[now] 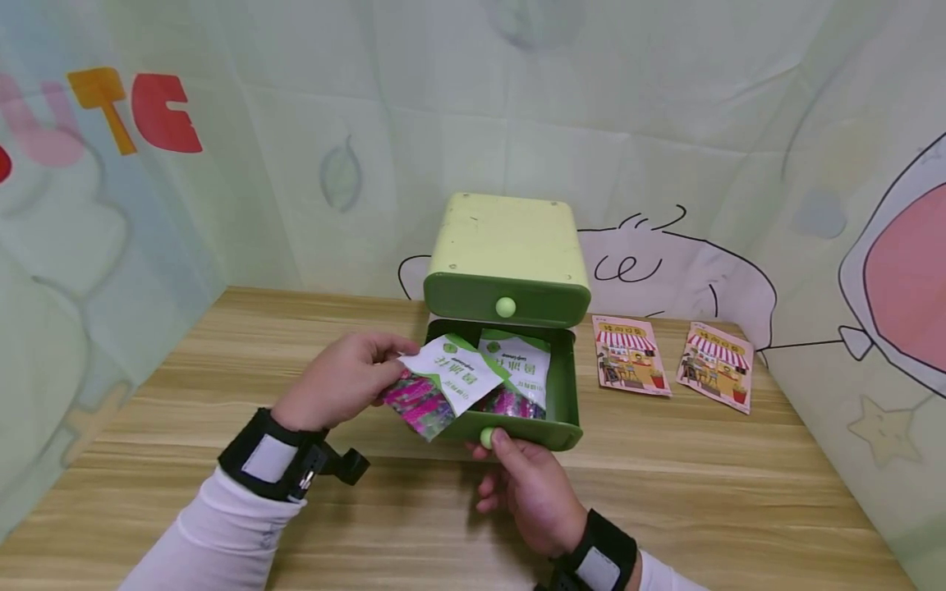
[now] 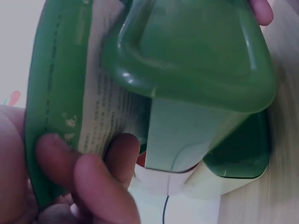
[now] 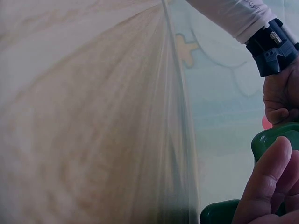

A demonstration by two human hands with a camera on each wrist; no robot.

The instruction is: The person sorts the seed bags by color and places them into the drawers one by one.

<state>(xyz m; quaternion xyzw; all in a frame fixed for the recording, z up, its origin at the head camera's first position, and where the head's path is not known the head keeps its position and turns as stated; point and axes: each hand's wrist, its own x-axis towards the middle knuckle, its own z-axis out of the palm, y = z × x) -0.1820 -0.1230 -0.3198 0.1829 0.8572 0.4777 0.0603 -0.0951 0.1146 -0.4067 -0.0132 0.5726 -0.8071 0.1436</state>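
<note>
My left hand (image 1: 336, 382) pinches the upper left edge of a seed packet (image 1: 458, 373), white and green with a purple flower picture. The packet is tilted over the left front corner of an open green drawer (image 1: 567, 394). Inside that drawer lies a matching packet (image 1: 526, 369), partly covered by the held one. At the drawer's front, my right hand (image 1: 543, 501) holds the round light-green knob (image 1: 486, 437) between thumb and fingers. In the left wrist view, fingers (image 2: 100, 182) curl against the held packet's printed back (image 2: 65, 88).
Above the open drawer is the pale yellow cabinet top (image 1: 510, 234), with a shut upper drawer (image 1: 466, 300). To the right, two pink packets (image 1: 631, 357) with striped-awning shop pictures lie on the wooden table (image 1: 687, 476). A printed cloth (image 1: 414, 148) hangs behind and at both sides.
</note>
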